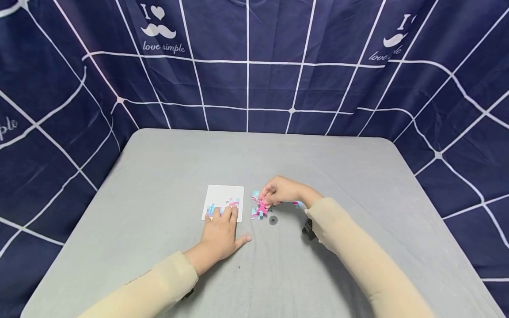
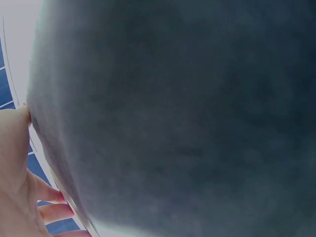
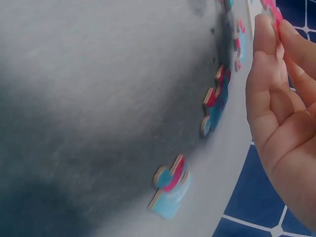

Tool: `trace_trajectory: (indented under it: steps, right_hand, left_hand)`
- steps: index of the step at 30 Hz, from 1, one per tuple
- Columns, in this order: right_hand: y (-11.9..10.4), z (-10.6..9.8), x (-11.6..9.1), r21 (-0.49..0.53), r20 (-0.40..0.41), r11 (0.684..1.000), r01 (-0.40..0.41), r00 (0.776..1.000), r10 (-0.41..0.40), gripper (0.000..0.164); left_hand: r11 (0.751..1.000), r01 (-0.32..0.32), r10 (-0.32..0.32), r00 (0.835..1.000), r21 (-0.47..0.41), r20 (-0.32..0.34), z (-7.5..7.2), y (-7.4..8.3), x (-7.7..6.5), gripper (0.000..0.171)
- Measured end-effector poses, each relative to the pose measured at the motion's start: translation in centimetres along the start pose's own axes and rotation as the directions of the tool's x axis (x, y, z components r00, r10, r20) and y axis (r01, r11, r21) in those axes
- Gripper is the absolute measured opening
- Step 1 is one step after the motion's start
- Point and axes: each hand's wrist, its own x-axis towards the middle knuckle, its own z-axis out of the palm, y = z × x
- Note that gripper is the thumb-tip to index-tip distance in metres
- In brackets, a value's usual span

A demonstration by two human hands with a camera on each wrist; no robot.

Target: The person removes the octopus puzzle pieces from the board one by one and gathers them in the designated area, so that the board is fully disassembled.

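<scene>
A white square puzzle board (image 1: pixel 216 192) lies on the table, with blue-and-pink jigsaw pieces (image 1: pixel 234 202) along its lower part. My left hand (image 1: pixel 219 236) rests over the board's near edge, fingertips on the pieces and thumb stretched out to the right on the cloth. Just right of the board, my right hand (image 1: pixel 284 190) pinches a pink jigsaw piece (image 1: pixel 263 209) between thumb and fingers. The right wrist view also shows this pink piece (image 3: pixel 273 15) at the fingertips. Light-blue loose pieces (image 1: pixel 256 194) lie beside it. The left wrist view shows mostly blurred grey cloth.
More loose pieces (image 3: pixel 170 192) lie on the cloth under and right of my right hand, partly hidden by it in the head view. A dark round spot (image 1: pixel 273 220) marks the grey tablecloth (image 1: pixel 318 163). Navy checked curtains (image 1: pixel 270 84) surround the table's back and sides.
</scene>
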Motion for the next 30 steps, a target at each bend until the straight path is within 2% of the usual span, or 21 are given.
trace_trajectory:
  steps: [19, 30]
  right_hand:
    - [2.5, 0.2, -2.8, 0.059, -0.002, 0.985, -0.162, 0.987, 0.163, 0.011]
    - [2.1, 0.8, -2.7, -0.097, -0.116, 0.982, -0.163, 0.982, 0.151, 0.005]
  left_hand:
    - [1.0, -0.014, 0.014, 1.0, 0.015, -0.018, -0.1, 0.1, -0.2, 0.093]
    - [1.0, -0.016, 0.016, 0.999, 0.012, -0.039, 0.0, 0.1, -0.2, 0.093]
